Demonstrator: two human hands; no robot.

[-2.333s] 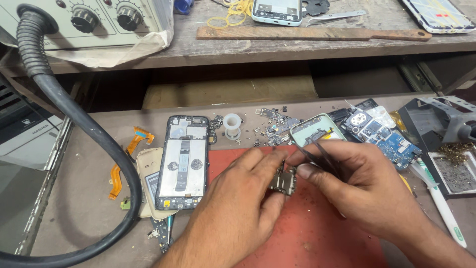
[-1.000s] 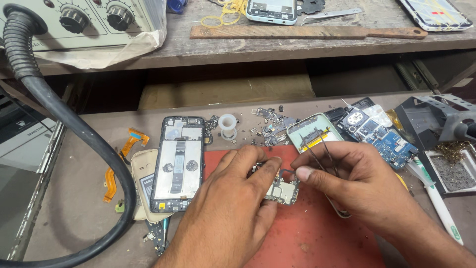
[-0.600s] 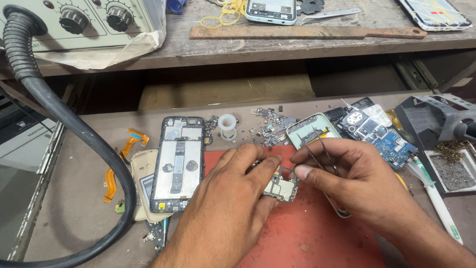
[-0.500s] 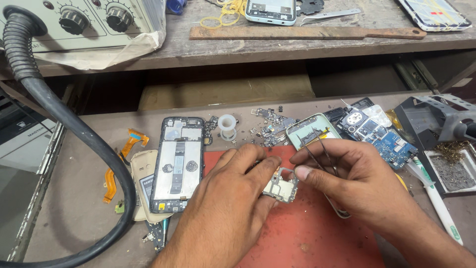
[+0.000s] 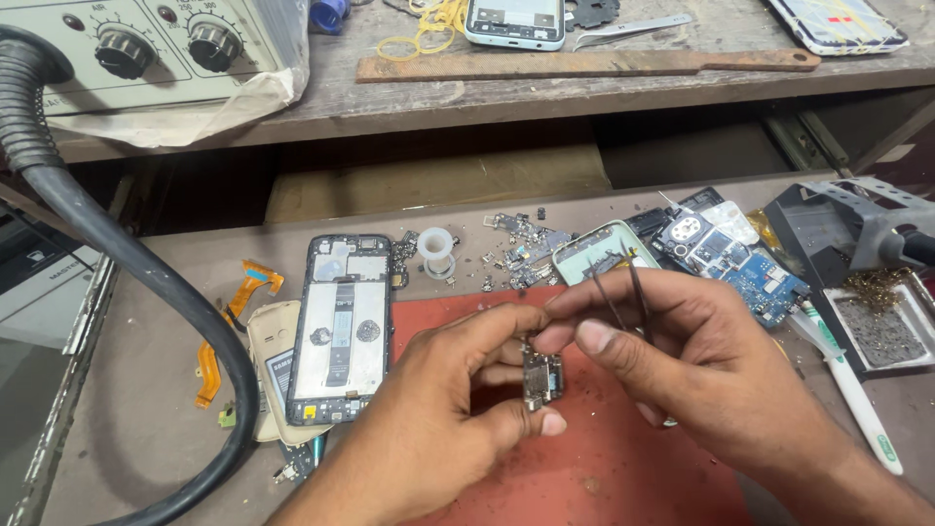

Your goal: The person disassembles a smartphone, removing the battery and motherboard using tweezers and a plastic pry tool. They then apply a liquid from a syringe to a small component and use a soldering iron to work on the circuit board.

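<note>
My left hand (image 5: pixel 438 419) pinches a small phone circuit board (image 5: pixel 542 377) between thumb and fingers, held upright just above the red work mat (image 5: pixel 623 468). My right hand (image 5: pixel 711 375) grips thin black tweezers (image 5: pixel 616 292), whose shafts stick up past my fingers; their tips are hidden behind my fingertips at the board. An opened phone frame (image 5: pixel 341 326) lies face down left of the mat, on top of a beige back cover (image 5: pixel 268 360).
A thick black hose (image 5: pixel 127 263) curves down the left side from a hot-air station (image 5: pixel 146 49). Blue circuit boards (image 5: pixel 740 263), loose screws and parts (image 5: pixel 516 253), a white ring (image 5: pixel 436 245), an orange flex cable (image 5: pixel 229 321), a toothbrush (image 5: pixel 847 385) and a soldering stand (image 5: pixel 857 234) surround the mat.
Both hands have lifted the small board slightly and turned it more upright. The tweezers have come up with my right hand, closer to the board.
</note>
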